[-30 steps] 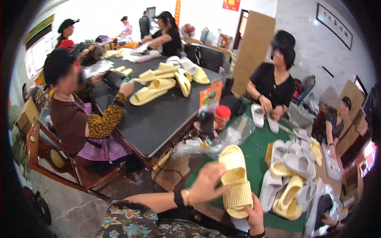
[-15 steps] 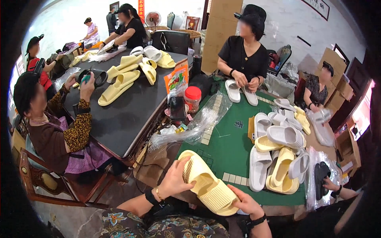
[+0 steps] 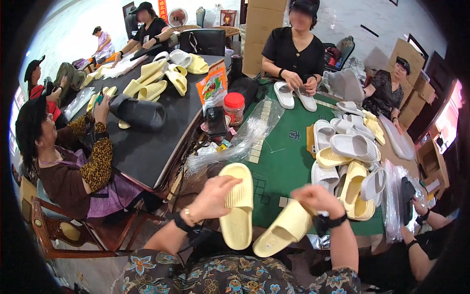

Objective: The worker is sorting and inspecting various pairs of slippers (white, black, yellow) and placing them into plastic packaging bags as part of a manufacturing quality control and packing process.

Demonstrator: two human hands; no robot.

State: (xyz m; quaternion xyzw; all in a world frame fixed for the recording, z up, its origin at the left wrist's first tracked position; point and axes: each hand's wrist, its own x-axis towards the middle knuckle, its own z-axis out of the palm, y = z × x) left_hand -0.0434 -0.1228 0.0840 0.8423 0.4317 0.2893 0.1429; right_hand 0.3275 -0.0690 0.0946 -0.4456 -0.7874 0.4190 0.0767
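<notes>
My left hand (image 3: 209, 198) is closed round the strap area of a pale yellow slide slipper (image 3: 240, 215), which stands nearly lengthwise in front of me at the table's near edge. A second pale yellow slipper (image 3: 283, 231) slants to its right, apart from it, its toe end toward me. My right hand (image 3: 320, 200) is curled at that slipper's far end and grips it; the fingers are partly smeared by motion. To the right, a pile of grey slippers (image 3: 353, 148) and yellow slippers (image 3: 356, 191) lies on the green tabletop (image 3: 279, 147).
Clear plastic ties and bags (image 3: 230, 152) lie left of the green top, near a red-lidded jar (image 3: 234, 108). Across, a person (image 3: 296, 54) handles two white slippers (image 3: 295, 98). At left, another person (image 3: 54, 161) holds a black slipper (image 3: 139, 110) by a dark table (image 3: 161, 152).
One slipper held between both hands has become two, one in each hand, parted side by side. My right hand has moved up and away. The person at left has brought the black slipper nearer.
</notes>
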